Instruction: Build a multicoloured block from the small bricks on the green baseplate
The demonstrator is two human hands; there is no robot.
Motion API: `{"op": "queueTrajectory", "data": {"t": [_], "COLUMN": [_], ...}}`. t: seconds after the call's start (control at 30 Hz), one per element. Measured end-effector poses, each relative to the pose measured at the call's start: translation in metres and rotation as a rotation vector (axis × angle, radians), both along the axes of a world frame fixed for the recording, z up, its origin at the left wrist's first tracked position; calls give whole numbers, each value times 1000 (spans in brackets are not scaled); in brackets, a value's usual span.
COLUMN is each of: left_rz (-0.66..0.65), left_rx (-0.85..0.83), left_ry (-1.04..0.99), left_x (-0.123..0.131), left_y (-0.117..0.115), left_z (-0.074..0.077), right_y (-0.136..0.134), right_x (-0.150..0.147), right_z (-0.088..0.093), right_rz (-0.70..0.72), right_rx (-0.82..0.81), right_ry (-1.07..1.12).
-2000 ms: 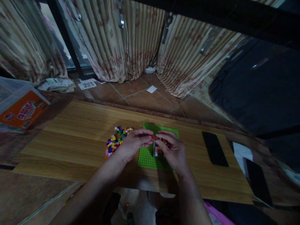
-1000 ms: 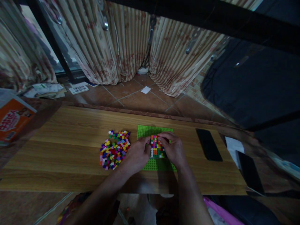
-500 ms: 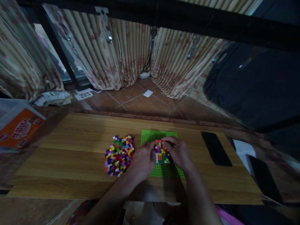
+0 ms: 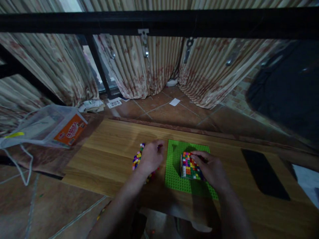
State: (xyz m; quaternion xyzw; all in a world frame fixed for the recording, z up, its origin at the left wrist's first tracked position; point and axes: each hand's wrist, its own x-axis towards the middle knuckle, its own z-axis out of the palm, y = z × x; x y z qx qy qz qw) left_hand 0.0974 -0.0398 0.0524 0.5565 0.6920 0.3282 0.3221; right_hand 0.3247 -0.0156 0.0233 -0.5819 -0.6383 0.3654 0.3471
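Observation:
A green studded baseplate (image 4: pixel 174 166) lies on the wooden table (image 4: pixel 104 156). On it stands a block of many-coloured small bricks (image 4: pixel 188 165). My right hand (image 4: pixel 211 171) rests against the block's right side, fingers curled along its top edge. My left hand (image 4: pixel 149 157) lies over a pile of loose coloured bricks (image 4: pixel 136 158) left of the plate, fingers bent down into the pile; what they hold, if anything, is hidden.
A black phone (image 4: pixel 264 174) lies on the table at the right. A clear plastic bag with an orange packet (image 4: pixel 67 129) sits off the table's left end. Striped curtains (image 4: pixel 139 66) and a black bar (image 4: pixel 159 23) stand behind, over a tiled floor.
My left hand has left the brick block and moved left onto the loose pile. My right hand stays at the block. The camera has swung up and to the left.

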Motion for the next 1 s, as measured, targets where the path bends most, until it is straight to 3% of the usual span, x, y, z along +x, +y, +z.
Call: {"op": "queueTrajectory", "data": {"t": [0.13,0.27,0.37,0.63,1.0], "left_rz": [235,101,42,83,102], "left_rx": [-115,-223,-225,-196,-195], "left_ry": [364,511,534,557,530], "left_x": [-50,-73,-75,-68,-61], "left_y": [8,7,5,6,6], "left_z": [2,-6,-11,-15,-7], "right_y": [-5,-7,-7,-9,-11], "right_x": [4,6,6,-1,-5], "right_z": [0,3,5,8,13], "right_rz": [-30,-149,-215,-262,-315], "right_rx": [99,205,236,249,278], "right_ry": [-120,-144,-140,-140,-47]}}
